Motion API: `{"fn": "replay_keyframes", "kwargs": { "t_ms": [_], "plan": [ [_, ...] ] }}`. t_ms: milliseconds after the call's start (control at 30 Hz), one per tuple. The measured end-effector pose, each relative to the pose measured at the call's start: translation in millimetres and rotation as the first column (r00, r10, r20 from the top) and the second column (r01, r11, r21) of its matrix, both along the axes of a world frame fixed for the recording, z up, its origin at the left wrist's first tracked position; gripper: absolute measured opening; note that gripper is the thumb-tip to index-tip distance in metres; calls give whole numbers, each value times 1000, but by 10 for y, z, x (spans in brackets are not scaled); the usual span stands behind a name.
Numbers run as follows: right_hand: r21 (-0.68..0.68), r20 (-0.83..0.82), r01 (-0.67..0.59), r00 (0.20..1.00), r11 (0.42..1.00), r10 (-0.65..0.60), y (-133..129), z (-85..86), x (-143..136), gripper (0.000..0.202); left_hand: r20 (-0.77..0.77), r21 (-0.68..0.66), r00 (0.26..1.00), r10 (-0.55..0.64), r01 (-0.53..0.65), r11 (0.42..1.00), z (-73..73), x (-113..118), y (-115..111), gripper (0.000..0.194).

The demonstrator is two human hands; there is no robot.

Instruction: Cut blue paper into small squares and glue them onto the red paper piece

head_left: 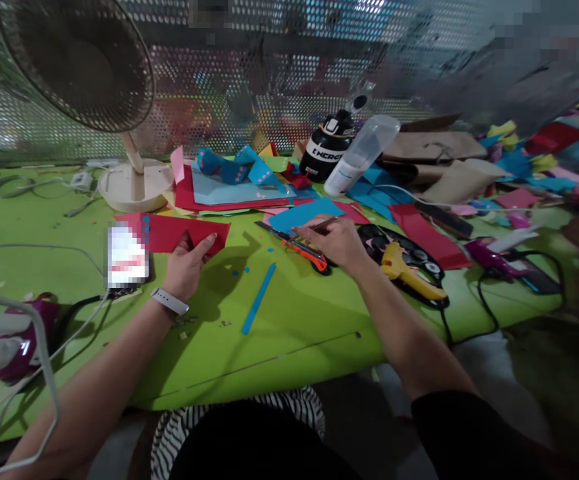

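Observation:
My left hand (185,267), with a pale band at the wrist, grips a red paper strip (164,233) between thumb and fingers. My right hand (336,243) is closed in a pinch over the lower edge of a blue paper piece (302,215). A thin dark item shows by its fingers, too unclear to name. Just under that hand lies an orange utility knife (314,256), its far end pointing left. In front of it on the green table (289,333) rests a narrow blue paper strip (259,300), with small blue scraps nearby.
At the back stand a fan (134,183), a black bottle (326,150) and a tilted clear bottle (362,157). A yellow glue gun (409,273) lies on a black tray to the right. A phone (126,257) and cables are at left. Coloured paper (242,190) is piled behind.

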State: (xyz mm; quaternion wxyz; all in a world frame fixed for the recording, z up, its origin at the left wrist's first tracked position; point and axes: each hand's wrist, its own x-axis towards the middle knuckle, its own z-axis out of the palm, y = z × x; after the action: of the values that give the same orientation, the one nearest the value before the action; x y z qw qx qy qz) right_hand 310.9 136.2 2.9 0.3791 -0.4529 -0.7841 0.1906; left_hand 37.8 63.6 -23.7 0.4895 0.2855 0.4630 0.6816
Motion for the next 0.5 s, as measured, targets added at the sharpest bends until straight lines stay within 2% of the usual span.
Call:
{"fn": "replay_keyframes", "kwargs": {
  "t_ms": [200,367,500],
  "plan": [
    [-173,4,-56,998,983,57,-58,-15,21,43,-13,11,1000,-23,23,1000,17,9,-5,47],
    [-150,-70,-97,994,984,87,-46,-57,28,40,-24,6,999,-24,24,1000,13,9,-8,51],
    [-217,-117,-101,990,971,77,-33,-78,72,36,-10,10,1000,-20,20,1000,5,8,-3,50]
  ]
}}
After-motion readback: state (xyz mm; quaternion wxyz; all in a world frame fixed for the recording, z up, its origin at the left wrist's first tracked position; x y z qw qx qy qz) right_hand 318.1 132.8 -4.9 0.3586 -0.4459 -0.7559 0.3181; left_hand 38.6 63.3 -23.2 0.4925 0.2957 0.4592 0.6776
